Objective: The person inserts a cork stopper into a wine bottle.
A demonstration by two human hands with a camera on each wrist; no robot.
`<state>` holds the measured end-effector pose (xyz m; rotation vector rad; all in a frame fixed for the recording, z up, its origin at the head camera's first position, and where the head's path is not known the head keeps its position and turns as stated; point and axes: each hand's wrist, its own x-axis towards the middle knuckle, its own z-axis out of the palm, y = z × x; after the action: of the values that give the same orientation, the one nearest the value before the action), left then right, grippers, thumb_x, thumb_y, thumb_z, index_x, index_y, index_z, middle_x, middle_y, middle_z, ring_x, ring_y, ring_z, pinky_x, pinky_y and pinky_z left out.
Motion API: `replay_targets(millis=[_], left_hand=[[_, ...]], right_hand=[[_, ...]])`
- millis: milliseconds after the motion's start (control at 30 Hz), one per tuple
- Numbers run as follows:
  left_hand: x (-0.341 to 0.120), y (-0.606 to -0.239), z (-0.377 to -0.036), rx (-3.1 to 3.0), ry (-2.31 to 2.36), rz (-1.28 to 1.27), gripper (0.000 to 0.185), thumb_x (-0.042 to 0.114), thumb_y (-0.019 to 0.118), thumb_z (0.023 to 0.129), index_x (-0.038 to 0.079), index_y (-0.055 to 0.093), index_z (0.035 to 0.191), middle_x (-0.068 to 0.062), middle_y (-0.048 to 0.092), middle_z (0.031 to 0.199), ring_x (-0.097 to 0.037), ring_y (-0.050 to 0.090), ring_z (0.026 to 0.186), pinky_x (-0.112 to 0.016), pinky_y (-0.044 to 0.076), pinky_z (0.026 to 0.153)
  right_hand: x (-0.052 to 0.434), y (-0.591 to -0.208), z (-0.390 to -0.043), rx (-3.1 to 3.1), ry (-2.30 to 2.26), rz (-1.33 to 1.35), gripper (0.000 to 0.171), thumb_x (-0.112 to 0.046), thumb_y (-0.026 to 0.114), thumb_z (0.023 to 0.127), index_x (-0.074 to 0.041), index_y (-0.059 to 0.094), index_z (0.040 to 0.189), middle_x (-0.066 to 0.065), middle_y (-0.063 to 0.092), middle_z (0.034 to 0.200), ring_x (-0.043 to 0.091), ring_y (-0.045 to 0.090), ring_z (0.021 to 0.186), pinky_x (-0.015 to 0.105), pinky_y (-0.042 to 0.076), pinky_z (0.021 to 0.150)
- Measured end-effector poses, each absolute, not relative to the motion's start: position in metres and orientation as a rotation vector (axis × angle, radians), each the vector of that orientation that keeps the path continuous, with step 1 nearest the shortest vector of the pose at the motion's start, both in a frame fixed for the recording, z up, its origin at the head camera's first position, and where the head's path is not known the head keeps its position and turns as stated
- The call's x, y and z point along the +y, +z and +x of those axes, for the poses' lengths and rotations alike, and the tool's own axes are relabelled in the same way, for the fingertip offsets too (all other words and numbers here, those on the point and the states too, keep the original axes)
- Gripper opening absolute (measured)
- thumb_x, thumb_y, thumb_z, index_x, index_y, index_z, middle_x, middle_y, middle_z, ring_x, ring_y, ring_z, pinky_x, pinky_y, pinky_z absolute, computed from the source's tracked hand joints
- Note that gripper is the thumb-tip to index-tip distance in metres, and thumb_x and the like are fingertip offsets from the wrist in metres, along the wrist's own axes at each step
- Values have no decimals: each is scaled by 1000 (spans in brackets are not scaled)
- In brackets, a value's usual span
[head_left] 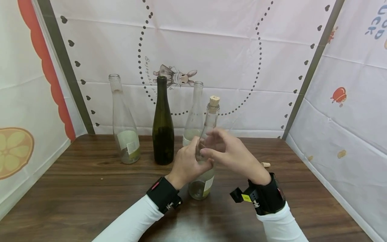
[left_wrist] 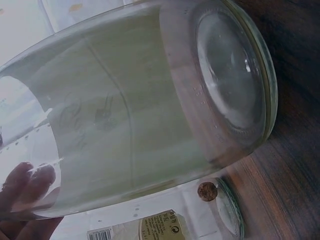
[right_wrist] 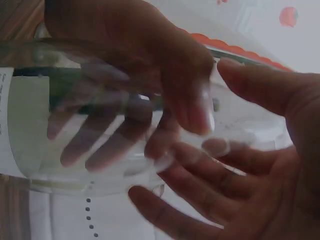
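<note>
A clear glass bottle [head_left: 201, 190] stands on the table, slightly tilted, with a cork [head_left: 214, 101] partly in its mouth. My left hand [head_left: 185, 164] grips the bottle round its middle, with the fingers showing through the glass in the right wrist view. Around the bottle's upper body, my right hand [head_left: 234, 153] has its fingers spread and loosely curved. Its thumb [right_wrist: 255, 90] stands apart from the other fingers, and whether any fingertip touches the glass is unclear. The left wrist view shows the bottle's pale label [left_wrist: 120, 110] and thick base.
Behind stand a clear bottle [head_left: 128, 141] at the left, a dark green bottle [head_left: 163, 134], and another clear bottle [head_left: 193, 117]. A loose cork [head_left: 265, 164] lies on the wooden table [head_left: 75, 198] at the right. Another cork [left_wrist: 207, 191] shows inside a background bottle. Printed cloth walls surround the table.
</note>
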<state>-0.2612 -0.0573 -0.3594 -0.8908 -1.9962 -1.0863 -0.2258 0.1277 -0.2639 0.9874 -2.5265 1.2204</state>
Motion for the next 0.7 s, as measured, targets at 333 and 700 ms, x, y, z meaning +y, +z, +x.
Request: replay_targets(millis=[333,700], left_hand=[[-58,-357,-260,-2024,-1096,-889,44,34,74,90,4,54,116,4,48,65,-5,41,51,-25,34,47],[-63,-356,-268,-2036,-1202,-917,72,67,47,103,3,57,134,-11,75,112,-21,74,97,-37,61,75]], right_hand=[[116,-266,-223,-2435,1221,836,24,-28,80,99,-10,70,112,-1,73,107,16,73,104,42,57,91],[135,-263,-239,-2378,1121,692,27,-28,77,100,-6,70,114,4,74,100,20,70,98,45,56,91]])
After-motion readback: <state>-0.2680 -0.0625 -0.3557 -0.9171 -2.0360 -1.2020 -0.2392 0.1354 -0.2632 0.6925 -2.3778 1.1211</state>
